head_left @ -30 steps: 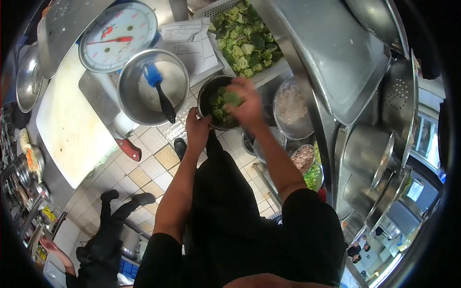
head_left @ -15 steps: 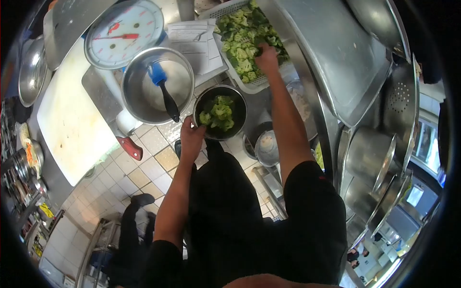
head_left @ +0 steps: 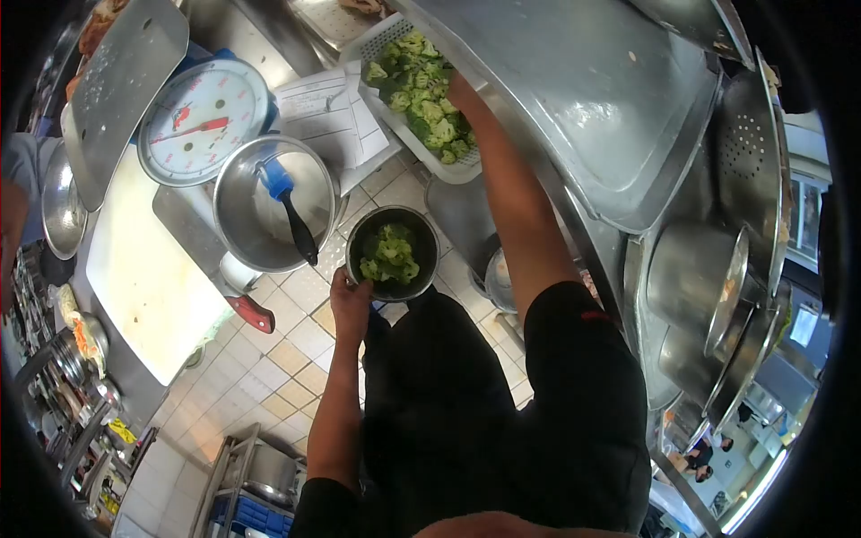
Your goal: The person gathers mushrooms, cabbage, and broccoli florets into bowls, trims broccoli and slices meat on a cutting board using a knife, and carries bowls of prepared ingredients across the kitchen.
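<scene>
My left hand (head_left: 351, 303) grips the near left rim of a round metal bowl (head_left: 434, 260), thumb over the edge. Several broccoli florets (head_left: 389, 255) lie in the bottom of this bowl. My right hand (head_left: 460, 92) is at the right side of a white perforated basket (head_left: 371, 97) with many more broccoli florets (head_left: 421, 90) in it. Its fingers are hidden, so I cannot see what they hold.
Left of the bowl stand a larger metal pot (head_left: 235, 247) with a blue-headed brush (head_left: 285, 197), a dial scale (head_left: 204, 125) and papers (head_left: 323, 117). A red-handled knife (head_left: 254, 314) lies by a white cutting board (head_left: 148, 278). Metal trays (head_left: 574, 99) rise on the right.
My right hand has moved farther along the basket's right side, its fingers now out of sight. The whole view has shifted. A person's dark legs at lower left are gone; a grey sleeve appears at left.
</scene>
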